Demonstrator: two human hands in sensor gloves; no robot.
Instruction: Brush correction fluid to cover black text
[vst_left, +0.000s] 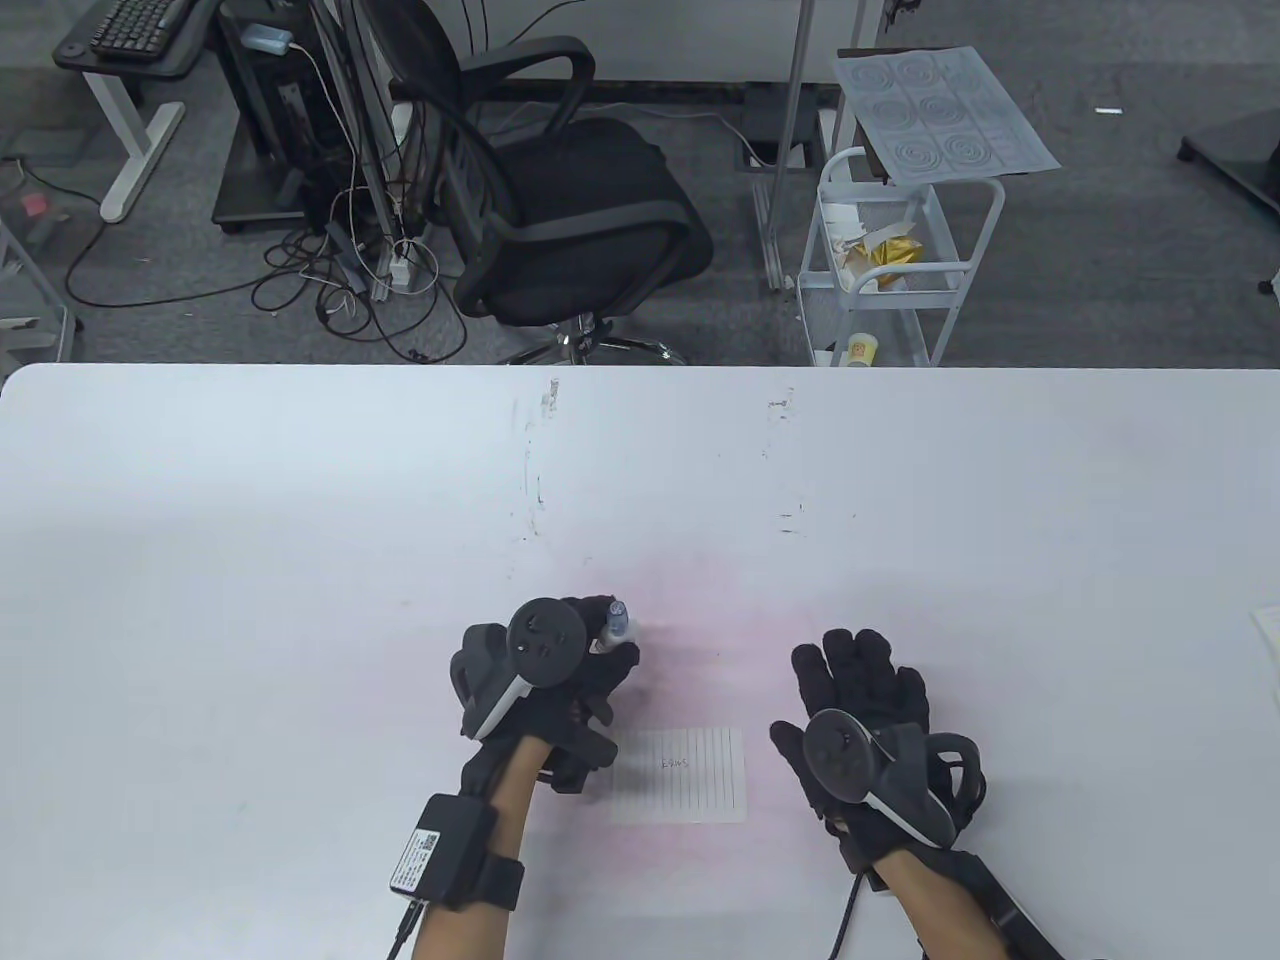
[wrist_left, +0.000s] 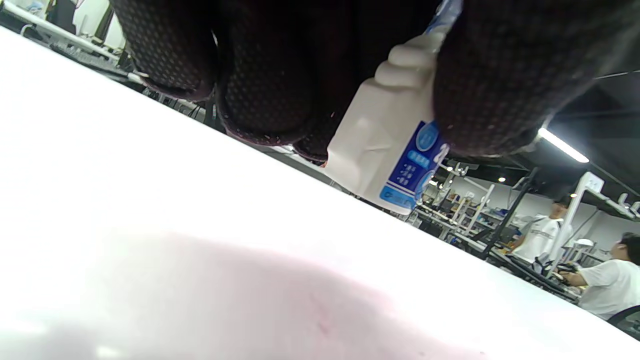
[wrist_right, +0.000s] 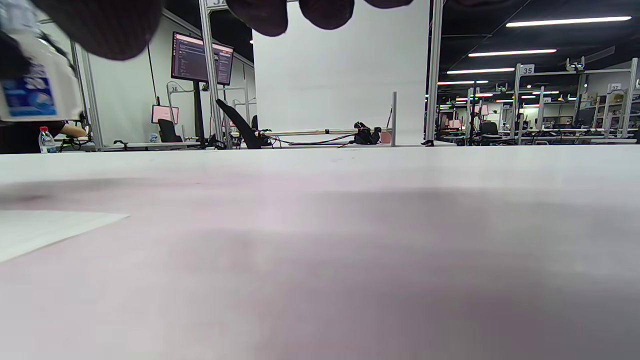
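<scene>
My left hand (vst_left: 575, 665) grips a small white correction fluid bottle (vst_left: 615, 628) with a blue label, held just above the table. The left wrist view shows the bottle (wrist_left: 387, 150) between my gloved fingers (wrist_left: 480, 85), its cap end hidden. A small lined paper (vst_left: 685, 775) with a short black word (vst_left: 677, 763) lies flat between my hands. My right hand (vst_left: 860, 700) is open and empty, fingers spread, right of the paper. In the right wrist view the bottle (wrist_right: 37, 90) shows at far left and a corner of the paper (wrist_right: 45, 230) at lower left.
The white table (vst_left: 300, 520) has faint marks near its far edge. A paper edge (vst_left: 1268, 635) lies at the table's right side. Behind the table stand an office chair (vst_left: 570, 220) and a white cart (vst_left: 900, 250).
</scene>
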